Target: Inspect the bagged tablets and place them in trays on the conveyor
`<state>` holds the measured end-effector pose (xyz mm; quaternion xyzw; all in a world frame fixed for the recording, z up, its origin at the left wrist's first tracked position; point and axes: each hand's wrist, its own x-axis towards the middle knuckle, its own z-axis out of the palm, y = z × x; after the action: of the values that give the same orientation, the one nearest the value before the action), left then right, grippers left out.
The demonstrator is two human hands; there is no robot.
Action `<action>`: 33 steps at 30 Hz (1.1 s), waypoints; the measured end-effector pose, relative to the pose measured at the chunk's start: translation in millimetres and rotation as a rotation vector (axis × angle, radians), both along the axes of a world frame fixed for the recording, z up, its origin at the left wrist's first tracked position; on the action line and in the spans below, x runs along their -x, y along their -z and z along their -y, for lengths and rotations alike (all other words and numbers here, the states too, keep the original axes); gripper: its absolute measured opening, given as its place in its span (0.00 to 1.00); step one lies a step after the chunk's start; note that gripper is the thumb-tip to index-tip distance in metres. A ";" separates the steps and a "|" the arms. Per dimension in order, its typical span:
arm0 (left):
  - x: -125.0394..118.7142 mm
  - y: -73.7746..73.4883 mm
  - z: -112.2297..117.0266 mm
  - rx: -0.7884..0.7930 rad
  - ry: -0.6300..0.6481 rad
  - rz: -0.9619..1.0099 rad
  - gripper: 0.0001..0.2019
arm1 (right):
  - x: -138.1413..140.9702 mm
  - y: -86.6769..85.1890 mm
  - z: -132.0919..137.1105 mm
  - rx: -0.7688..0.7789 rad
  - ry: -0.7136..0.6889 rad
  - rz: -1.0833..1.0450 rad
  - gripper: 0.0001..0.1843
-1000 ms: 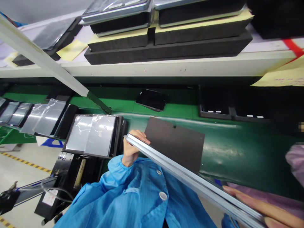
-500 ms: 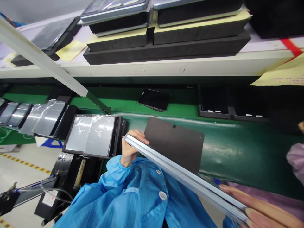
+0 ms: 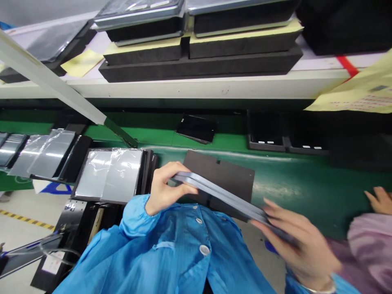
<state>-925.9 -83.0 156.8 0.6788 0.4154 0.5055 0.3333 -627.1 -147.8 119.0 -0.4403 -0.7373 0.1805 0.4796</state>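
I hold a thin silver-grey laptop-like slab (image 3: 220,195) edge-on between both hands, tilted down to the right, over the near edge of the green conveyor belt (image 3: 306,188). My left hand (image 3: 163,188) grips its left end, thumb on top and fingers under. My right hand (image 3: 294,241), blurred by motion, is wrapped round its right end. A dark flat sheet (image 3: 226,173) lies on the belt just behind the slab. My blue sleeves and coat fill the lower view.
A fixture holding a film-wrapped silver panel (image 3: 110,174) stands at my left, with more wrapped panels (image 3: 39,153) farther left. A black device (image 3: 196,128) and black trays (image 3: 284,134) lie at the belt's far side. Foam trays (image 3: 199,61) sit on the shelf above. Another person's hand (image 3: 378,200) and pink sleeve are at right.
The slab has swung closer and shorter in view. My right hand has come up into sight, gripping its right end. The other person's hand has appeared at the right edge.
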 end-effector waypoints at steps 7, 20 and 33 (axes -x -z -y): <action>-59.8 -36.2 -3.7 -0.524 0.313 -0.602 0.12 | 42.7 27.2 -12.3 0.282 -0.056 -0.432 0.15; -38.4 60.0 -11.7 0.170 0.278 0.025 0.07 | 0.8 44.4 -7.0 0.177 -0.178 -0.551 0.15; -60.2 45.4 -14.2 0.199 0.206 0.320 0.17 | 6.3 109.4 -7.3 0.265 0.060 -1.343 0.08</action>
<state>-865.7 -68.8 111.4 0.5926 0.3335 0.5265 0.5104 -633.3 -140.5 9.6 -0.3082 -0.2392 0.4898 0.7797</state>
